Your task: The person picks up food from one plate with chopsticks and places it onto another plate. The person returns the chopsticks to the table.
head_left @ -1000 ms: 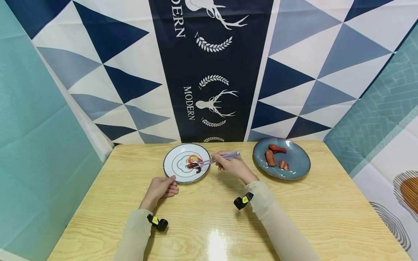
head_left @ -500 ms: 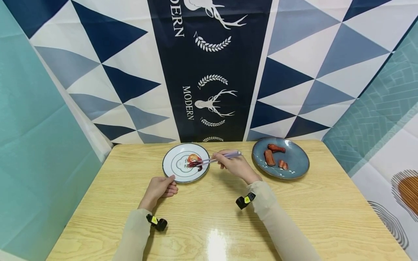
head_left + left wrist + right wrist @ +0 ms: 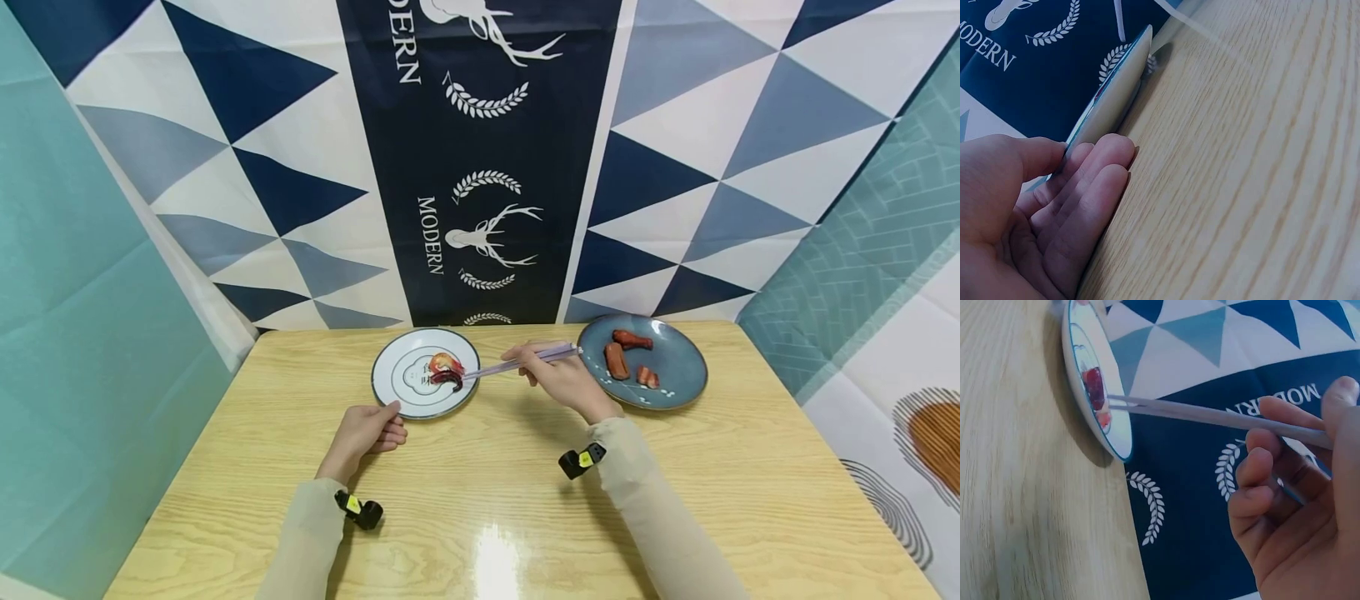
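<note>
My left hand (image 3: 367, 433) pinches the near left rim of a white plate (image 3: 388, 375) with a dark edge line; in the left wrist view the thumb (image 3: 1044, 156) lies at the rim. My right hand (image 3: 566, 383) holds a pair of lilac chopsticks (image 3: 491, 368), which point left over the plate. Their tips lie just right of a dark red, curled food piece (image 3: 448, 379). An orange-red shrimp-like piece (image 3: 446, 362) sits right behind it. In the right wrist view the chopsticks (image 3: 1210, 415) stand close together, with nothing visibly held between them.
At the back right of the wooden table (image 3: 450, 500) stands a blue-grey plate (image 3: 684, 358). On it lie a drumstick (image 3: 632, 339), a brown oblong meat piece (image 3: 617, 362) and a small striped meat piece (image 3: 647, 377). A patterned cloth (image 3: 495, 167) hangs directly behind the table.
My right hand has drawn to the right, and the chopstick tips have come off the dark red piece, which stays on the white plate. The left hand keeps its place on the rim.
</note>
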Available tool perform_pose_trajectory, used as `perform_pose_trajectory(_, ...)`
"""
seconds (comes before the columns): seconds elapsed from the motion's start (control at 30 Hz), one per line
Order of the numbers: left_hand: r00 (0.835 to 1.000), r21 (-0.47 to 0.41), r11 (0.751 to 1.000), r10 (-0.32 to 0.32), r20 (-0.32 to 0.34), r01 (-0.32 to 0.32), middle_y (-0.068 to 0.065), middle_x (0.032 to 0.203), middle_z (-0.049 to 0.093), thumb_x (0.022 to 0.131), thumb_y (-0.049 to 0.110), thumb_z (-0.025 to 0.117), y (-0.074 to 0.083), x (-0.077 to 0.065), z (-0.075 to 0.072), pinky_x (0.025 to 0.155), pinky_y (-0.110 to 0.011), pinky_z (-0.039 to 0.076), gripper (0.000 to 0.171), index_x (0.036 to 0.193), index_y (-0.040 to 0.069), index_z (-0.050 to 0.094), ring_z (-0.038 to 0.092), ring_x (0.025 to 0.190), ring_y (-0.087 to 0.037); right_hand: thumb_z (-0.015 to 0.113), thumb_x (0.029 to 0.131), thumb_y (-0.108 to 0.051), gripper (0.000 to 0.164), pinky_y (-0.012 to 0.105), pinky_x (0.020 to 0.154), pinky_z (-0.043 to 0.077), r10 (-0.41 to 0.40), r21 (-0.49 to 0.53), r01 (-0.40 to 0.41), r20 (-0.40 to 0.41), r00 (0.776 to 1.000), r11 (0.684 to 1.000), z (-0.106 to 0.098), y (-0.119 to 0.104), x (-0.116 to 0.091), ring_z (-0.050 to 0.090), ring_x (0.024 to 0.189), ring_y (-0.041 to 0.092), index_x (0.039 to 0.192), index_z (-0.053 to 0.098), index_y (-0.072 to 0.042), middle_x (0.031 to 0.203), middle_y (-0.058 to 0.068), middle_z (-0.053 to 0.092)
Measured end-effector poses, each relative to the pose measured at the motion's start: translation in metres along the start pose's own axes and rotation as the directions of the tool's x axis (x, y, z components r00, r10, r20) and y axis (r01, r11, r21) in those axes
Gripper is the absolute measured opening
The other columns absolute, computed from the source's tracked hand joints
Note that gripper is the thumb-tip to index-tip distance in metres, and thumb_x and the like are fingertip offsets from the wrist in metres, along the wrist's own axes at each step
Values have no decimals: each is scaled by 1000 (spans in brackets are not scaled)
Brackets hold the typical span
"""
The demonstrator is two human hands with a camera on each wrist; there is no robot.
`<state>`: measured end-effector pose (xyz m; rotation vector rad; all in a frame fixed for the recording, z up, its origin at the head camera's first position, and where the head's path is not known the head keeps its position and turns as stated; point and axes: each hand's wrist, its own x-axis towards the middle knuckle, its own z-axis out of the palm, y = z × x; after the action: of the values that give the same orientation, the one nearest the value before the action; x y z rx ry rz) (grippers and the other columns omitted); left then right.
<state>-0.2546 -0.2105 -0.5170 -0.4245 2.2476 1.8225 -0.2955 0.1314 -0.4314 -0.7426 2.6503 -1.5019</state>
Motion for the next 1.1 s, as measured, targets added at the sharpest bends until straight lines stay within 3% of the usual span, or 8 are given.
perform_pose_trajectory(0.27,1000,-5,1000,-19,-3,19,-6,76,76,104,37,62,0,0,0,63,-24,64,41,97,-2,73,72,64,-11,45,110,-44,46,24,55,44,17,114,-10,-66,998,993,-12,2,-9,59,64,22,103,78,-12,71,8,65)
perform_pose_trajectory(0.53,1000,-13,1000,-11,-1,11,-6,75,76,104,36,62,1,-1,1,62,-24,64,41,97,-3,73,73,64,-11,46,112,-35,48,30,48,51,-17,189,32,-83,996,981,-29,2,-16,62,57,24,96,76,-1,76,15,71)
perform_pose_trajectory(0.77,1000,-2,1000,4,-1,-4,-6,76,75,105,35,61,0,-1,0,63,-24,64,41,96,-4,72,72,64,-10,46,112,-34,47,31,52,56,-8,152,7,6,1000,988,-47,0,-28,65,62,35,96,76,-2,73,7,71)
perform_pose_trajectory(1.0,1000,11,1000,-12,-2,12,-7,77,75,104,36,61,-1,-1,-1,63,-25,64,40,94,-2,72,72,64,-11,50,110,-38,43,35,57,60,37,97,-41,43,998,994,-66,0,-39,66,62,23,98,77,-6,74,7,72)
perform_pose_trajectory(1.1,1000,7,1000,-12,6,12,-8,77,76,104,36,62,0,0,0,63,-25,64,40,95,-2,72,73,64,-12,50,110,-35,42,33,57,59,40,72,-43,41,998,997,-74,1,-44,66,63,27,97,77,-6,74,8,72)
